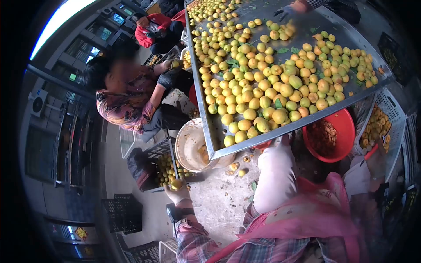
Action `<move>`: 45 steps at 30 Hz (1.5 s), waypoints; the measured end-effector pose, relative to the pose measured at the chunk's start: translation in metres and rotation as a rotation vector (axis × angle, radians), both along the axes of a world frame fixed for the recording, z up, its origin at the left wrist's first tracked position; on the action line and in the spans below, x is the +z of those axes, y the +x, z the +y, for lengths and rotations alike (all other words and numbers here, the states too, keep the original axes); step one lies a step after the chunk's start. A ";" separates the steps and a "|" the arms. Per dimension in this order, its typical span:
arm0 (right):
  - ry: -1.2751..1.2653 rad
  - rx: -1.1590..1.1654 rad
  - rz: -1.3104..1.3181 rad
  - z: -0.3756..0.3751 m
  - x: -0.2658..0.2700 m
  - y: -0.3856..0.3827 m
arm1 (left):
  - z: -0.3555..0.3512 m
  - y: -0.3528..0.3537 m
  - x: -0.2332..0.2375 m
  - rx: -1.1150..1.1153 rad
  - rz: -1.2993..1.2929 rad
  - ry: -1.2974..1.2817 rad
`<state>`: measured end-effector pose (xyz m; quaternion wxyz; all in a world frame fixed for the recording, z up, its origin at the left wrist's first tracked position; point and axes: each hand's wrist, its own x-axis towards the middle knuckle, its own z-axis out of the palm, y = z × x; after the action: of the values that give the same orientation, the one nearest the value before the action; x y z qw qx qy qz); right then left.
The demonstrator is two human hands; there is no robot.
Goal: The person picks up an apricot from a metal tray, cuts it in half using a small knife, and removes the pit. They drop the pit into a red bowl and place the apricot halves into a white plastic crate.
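Grey floor (219,199) spreads under the metal table (346,39), where lots of whole fruit (263,85) is left. Some cut fruit (376,127) is in a crate (396,115) near the table's right end. The left hand (177,198), near its left corner, holds one fruit (176,184); the right hand (376,161), near its right end, holds something red (371,152).

"Where's the left hand (178,196)?"
"Well left of the red bucket (337,136), its arm (193,234) reaching forward, fingers (168,189) curled."
"And the right hand (376,161)?"
"Just right of the red bucket, too shadowed to read clearly."
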<state>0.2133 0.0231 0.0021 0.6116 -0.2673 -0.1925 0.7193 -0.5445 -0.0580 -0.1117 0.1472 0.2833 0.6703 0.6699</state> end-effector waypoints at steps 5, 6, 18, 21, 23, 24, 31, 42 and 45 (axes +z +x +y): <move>-0.019 -0.418 -0.003 -0.095 0.017 0.057 | 0.064 0.024 0.149 -0.072 -0.733 0.046; -0.043 -0.416 0.034 -0.090 0.017 0.054 | 0.082 0.031 0.143 0.023 -0.917 0.126; -0.050 -0.481 0.094 -0.109 0.029 0.069 | 0.191 0.427 0.180 -1.107 0.092 -0.104; -0.009 -0.527 0.111 -0.117 0.029 0.078 | 0.207 0.483 0.177 -1.223 0.441 -0.079; -0.033 -0.567 0.084 -0.125 0.034 0.084 | 0.238 0.501 0.161 -1.158 0.901 -0.028; -0.034 -0.587 0.029 -0.128 0.036 0.089 | 0.249 0.512 0.158 -1.110 0.968 -0.038; -0.078 -0.732 -0.015 -0.142 0.034 0.119 | 0.289 0.552 0.149 -1.050 1.192 -0.281; -0.077 -0.706 0.001 -0.139 0.032 0.120 | 0.232 0.521 0.181 -1.284 0.402 -0.099; -0.010 -0.653 0.010 -0.140 0.033 0.114 | 0.225 0.514 0.171 -1.380 -0.214 -0.188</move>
<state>0.3271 -0.1169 0.0355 0.8097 -0.3144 -0.0903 0.4873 -0.0303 0.1673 0.0594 0.6275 0.5624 0.3745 0.3868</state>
